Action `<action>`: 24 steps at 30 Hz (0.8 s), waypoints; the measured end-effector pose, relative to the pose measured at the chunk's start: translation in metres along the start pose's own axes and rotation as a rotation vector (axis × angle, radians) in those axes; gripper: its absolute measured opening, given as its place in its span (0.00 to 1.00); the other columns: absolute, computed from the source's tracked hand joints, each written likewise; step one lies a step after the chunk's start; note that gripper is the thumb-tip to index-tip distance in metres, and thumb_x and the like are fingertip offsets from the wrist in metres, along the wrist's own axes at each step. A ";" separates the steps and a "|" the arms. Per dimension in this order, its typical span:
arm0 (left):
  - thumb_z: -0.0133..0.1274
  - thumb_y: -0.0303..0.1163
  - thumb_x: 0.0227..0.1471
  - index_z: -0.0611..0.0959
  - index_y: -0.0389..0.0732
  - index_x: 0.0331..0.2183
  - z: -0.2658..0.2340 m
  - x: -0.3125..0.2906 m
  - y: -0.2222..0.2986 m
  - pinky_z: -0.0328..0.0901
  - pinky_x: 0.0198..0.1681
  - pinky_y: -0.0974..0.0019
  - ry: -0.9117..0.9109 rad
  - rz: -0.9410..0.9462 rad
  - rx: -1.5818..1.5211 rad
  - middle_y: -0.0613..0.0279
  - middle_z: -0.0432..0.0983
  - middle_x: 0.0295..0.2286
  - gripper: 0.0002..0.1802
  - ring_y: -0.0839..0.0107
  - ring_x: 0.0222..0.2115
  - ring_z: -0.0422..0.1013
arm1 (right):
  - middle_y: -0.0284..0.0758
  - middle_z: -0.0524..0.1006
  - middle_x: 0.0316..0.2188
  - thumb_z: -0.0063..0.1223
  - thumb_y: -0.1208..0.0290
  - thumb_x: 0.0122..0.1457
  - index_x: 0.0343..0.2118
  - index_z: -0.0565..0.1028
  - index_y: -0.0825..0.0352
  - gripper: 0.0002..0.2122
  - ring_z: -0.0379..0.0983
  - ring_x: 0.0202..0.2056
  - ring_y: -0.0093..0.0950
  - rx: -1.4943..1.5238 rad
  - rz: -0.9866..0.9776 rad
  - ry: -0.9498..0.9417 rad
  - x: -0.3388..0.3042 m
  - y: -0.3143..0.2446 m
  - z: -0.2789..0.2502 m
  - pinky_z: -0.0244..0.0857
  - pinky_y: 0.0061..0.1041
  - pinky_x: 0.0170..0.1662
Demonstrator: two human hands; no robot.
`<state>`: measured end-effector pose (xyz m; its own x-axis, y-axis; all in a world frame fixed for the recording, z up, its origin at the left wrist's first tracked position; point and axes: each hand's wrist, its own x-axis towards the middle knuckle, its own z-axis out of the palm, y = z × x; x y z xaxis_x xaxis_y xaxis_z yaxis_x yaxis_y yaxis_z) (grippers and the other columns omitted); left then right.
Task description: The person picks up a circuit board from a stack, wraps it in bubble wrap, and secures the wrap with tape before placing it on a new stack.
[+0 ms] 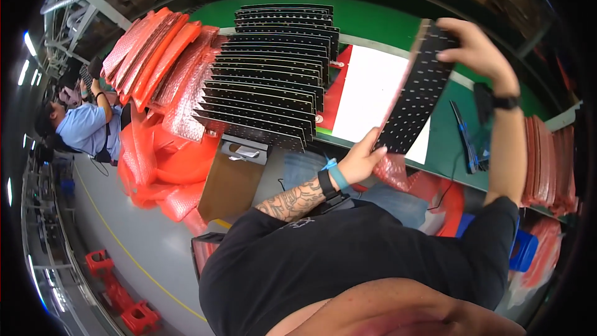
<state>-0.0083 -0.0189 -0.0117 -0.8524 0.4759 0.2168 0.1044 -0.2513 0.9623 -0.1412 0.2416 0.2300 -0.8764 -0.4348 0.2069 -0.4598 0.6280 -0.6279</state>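
Observation:
A black, dotted flat panel (418, 90) is held up at a slant in front of me, over a white sheet (368, 90). My left hand (360, 158) is closed on its lower end, the thumb on the dotted face. At the upper end my right hand (476, 50) grips the panel's edge, with fingers at the top and thumb on the face. Pink bubble wrap (393, 171) shows at the lower end, beside my left hand; whether it encloses the panel I cannot tell. Left of the sheet, several similar black panels (267, 81) stand in an overlapping row.
Red bubble-wrap bags (149, 56) are stacked at the far left, with more hanging below (168, 162). A blue-and-black tool (465, 137) lies on the green table (444, 143). Wrapped packs (547, 162) stand at right. Another person (87, 124) works at far left.

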 end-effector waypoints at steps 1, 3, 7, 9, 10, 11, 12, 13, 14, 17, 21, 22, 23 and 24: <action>0.46 0.16 0.59 0.62 0.34 0.60 -0.003 0.010 0.016 0.62 0.58 0.64 0.064 -0.098 -0.003 0.56 0.71 0.49 0.28 0.73 0.50 0.69 | 0.37 0.80 0.39 0.61 0.84 0.49 0.49 0.74 0.74 0.21 0.75 0.44 0.27 -0.055 -0.131 0.116 -0.020 -0.033 -0.005 0.69 0.26 0.50; 0.46 0.14 0.57 0.65 0.34 0.58 0.004 0.046 0.041 0.65 0.58 0.62 0.108 -0.310 -0.046 0.55 0.71 0.47 0.27 0.69 0.49 0.71 | 0.38 0.80 0.34 0.61 0.84 0.47 0.46 0.75 0.73 0.20 0.77 0.38 0.31 -0.206 -0.201 0.204 -0.064 -0.096 -0.028 0.70 0.27 0.45; 0.44 0.26 0.63 0.73 0.32 0.49 0.001 0.121 0.043 0.74 0.48 0.58 0.047 -0.225 -0.842 0.52 0.77 0.39 0.14 0.64 0.40 0.76 | 0.40 0.79 0.30 0.57 0.87 0.45 0.43 0.77 0.73 0.18 0.79 0.33 0.35 -0.643 -0.380 0.223 -0.101 -0.165 0.000 0.72 0.28 0.39; 0.45 0.28 0.62 0.74 0.32 0.50 -0.012 0.142 0.030 0.72 0.52 0.52 -0.058 -0.190 -0.845 0.49 0.77 0.44 0.16 0.58 0.43 0.76 | 0.41 0.80 0.30 0.56 0.87 0.43 0.39 0.78 0.73 0.17 0.79 0.31 0.37 -0.766 -0.515 0.291 -0.104 -0.170 0.025 0.72 0.29 0.37; 0.45 0.28 0.62 0.74 0.32 0.51 -0.009 0.144 0.037 0.71 0.53 0.49 -0.129 -0.210 -0.998 0.48 0.77 0.46 0.17 0.56 0.44 0.75 | 0.41 0.80 0.30 0.56 0.86 0.42 0.38 0.79 0.72 0.16 0.78 0.31 0.38 -0.791 -0.521 0.306 -0.108 -0.162 0.033 0.72 0.29 0.36; 0.45 0.28 0.62 0.74 0.32 0.51 -0.003 0.145 0.049 0.70 0.54 0.47 -0.195 -0.223 -1.148 0.48 0.76 0.47 0.18 0.53 0.46 0.75 | 0.41 0.80 0.30 0.55 0.86 0.41 0.37 0.79 0.71 0.16 0.78 0.30 0.39 -0.820 -0.526 0.322 -0.112 -0.156 0.039 0.72 0.29 0.35; 0.45 0.28 0.62 0.74 0.32 0.51 0.013 0.146 0.050 0.70 0.54 0.47 -0.239 -0.246 -1.181 0.48 0.76 0.47 0.18 0.53 0.46 0.75 | 0.41 0.80 0.30 0.55 0.85 0.40 0.37 0.79 0.70 0.16 0.79 0.31 0.38 -0.815 -0.565 0.415 -0.115 -0.138 0.042 0.72 0.30 0.35; 0.43 0.29 0.62 0.73 0.33 0.53 0.023 0.143 0.053 0.68 0.55 0.46 -0.217 -0.304 -1.082 0.47 0.75 0.48 0.19 0.52 0.48 0.74 | 0.40 0.80 0.30 0.55 0.84 0.38 0.36 0.80 0.69 0.17 0.79 0.31 0.37 -0.797 -0.619 0.510 -0.115 -0.122 0.042 0.72 0.31 0.34; 0.42 0.30 0.63 0.72 0.33 0.54 0.029 0.137 0.055 0.67 0.56 0.45 -0.185 -0.355 -0.974 0.47 0.74 0.50 0.20 0.51 0.50 0.72 | 0.40 0.80 0.30 0.55 0.84 0.38 0.36 0.80 0.69 0.17 0.79 0.31 0.37 -0.815 -0.602 0.500 -0.115 -0.111 0.044 0.72 0.31 0.34; 0.38 0.34 0.65 0.70 0.33 0.56 0.037 0.125 0.042 0.64 0.58 0.42 -0.180 -0.416 -0.963 0.46 0.72 0.52 0.22 0.50 0.53 0.70 | 0.39 0.80 0.31 0.54 0.82 0.42 0.38 0.80 0.67 0.16 0.78 0.32 0.35 -0.872 -0.562 0.491 -0.114 -0.079 0.059 0.72 0.30 0.33; 0.31 0.42 0.68 0.67 0.34 0.59 0.028 0.105 0.016 0.61 0.60 0.38 -0.236 -0.427 -1.285 0.47 0.69 0.55 0.27 0.48 0.56 0.67 | 0.37 0.77 0.35 0.53 0.77 0.47 0.43 0.78 0.66 0.16 0.75 0.35 0.36 -0.882 -0.465 0.326 -0.116 -0.038 0.102 0.70 0.32 0.35; 0.29 0.45 0.68 0.66 0.35 0.59 0.025 0.097 0.012 0.60 0.61 0.38 -0.247 -0.424 -1.432 0.47 0.68 0.56 0.29 0.48 0.57 0.66 | 0.37 0.76 0.37 0.53 0.74 0.49 0.44 0.76 0.66 0.17 0.74 0.36 0.36 -0.899 -0.397 0.282 -0.119 -0.033 0.111 0.69 0.33 0.35; 0.27 0.47 0.69 0.65 0.35 0.60 0.024 0.091 0.013 0.59 0.61 0.37 -0.259 -0.421 -1.578 0.48 0.67 0.57 0.31 0.48 0.58 0.65 | 0.37 0.75 0.38 0.53 0.71 0.50 0.46 0.75 0.65 0.18 0.73 0.37 0.36 -0.915 -0.328 0.240 -0.123 -0.031 0.118 0.67 0.34 0.36; 0.27 0.47 0.69 0.65 0.35 0.60 0.022 0.086 0.014 0.59 0.61 0.37 -0.258 -0.422 -1.572 0.48 0.67 0.57 0.31 0.48 0.58 0.65 | 0.36 0.74 0.40 0.54 0.68 0.51 0.48 0.74 0.65 0.19 0.71 0.38 0.36 -0.932 -0.255 0.198 -0.127 -0.029 0.126 0.66 0.35 0.36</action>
<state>-0.0688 0.0373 0.0242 -0.5651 0.8065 0.1738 -0.8250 -0.5548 -0.1079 0.0015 0.1979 0.1275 -0.7042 -0.5652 0.4296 -0.4924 0.8248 0.2780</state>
